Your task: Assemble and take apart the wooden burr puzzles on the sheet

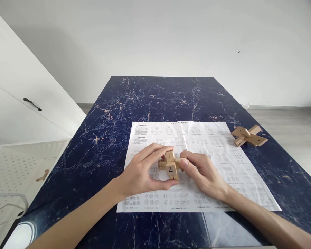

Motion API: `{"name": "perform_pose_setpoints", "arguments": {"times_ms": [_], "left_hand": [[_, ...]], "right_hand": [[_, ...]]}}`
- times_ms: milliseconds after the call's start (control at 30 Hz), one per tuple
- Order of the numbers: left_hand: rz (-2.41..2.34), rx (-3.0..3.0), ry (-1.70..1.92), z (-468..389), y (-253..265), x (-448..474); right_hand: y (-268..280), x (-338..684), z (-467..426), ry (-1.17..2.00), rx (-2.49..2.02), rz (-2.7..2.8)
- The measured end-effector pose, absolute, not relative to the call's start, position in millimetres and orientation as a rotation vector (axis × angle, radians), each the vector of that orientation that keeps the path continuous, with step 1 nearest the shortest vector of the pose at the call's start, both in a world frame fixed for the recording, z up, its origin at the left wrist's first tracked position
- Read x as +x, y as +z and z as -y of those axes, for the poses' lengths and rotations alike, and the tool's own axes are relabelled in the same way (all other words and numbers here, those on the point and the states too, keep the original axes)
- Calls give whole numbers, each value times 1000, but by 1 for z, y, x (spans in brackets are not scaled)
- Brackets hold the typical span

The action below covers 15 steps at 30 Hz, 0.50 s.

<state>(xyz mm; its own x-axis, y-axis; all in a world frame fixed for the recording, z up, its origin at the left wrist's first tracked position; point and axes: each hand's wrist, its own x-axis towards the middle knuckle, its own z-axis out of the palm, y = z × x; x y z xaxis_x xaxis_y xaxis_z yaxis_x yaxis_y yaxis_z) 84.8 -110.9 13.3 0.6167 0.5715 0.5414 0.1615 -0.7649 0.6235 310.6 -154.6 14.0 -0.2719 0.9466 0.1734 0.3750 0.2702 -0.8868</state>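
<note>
Numbered wooden piece [171, 169]: is being held over the printed sheet [239, 169].
Left hand [140, 173]: is clamping its far and near ends, apparently steadying it.
Right hand [206, 173]: is pinching its right end, seemingly for control.
Wooden cross [252, 138]: is lying at the sheet's right edge.

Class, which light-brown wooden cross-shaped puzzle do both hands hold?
The puzzle showing a bold 2, between left hand and right hand; the other tabletop puzzle lies at the right edge of the white printed paper.
</note>
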Motion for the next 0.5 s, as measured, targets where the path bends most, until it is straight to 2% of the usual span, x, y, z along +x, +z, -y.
{"name": "perform_pose_setpoints", "arguments": {"times_ms": [300,500], "left_hand": [[-706,1694,636,106,19,83],[-726,1573,625,107,22,83]], "right_hand": [[12,313,156,688,-1235,1869],[7,316,158,605,-1181,1926]]}}
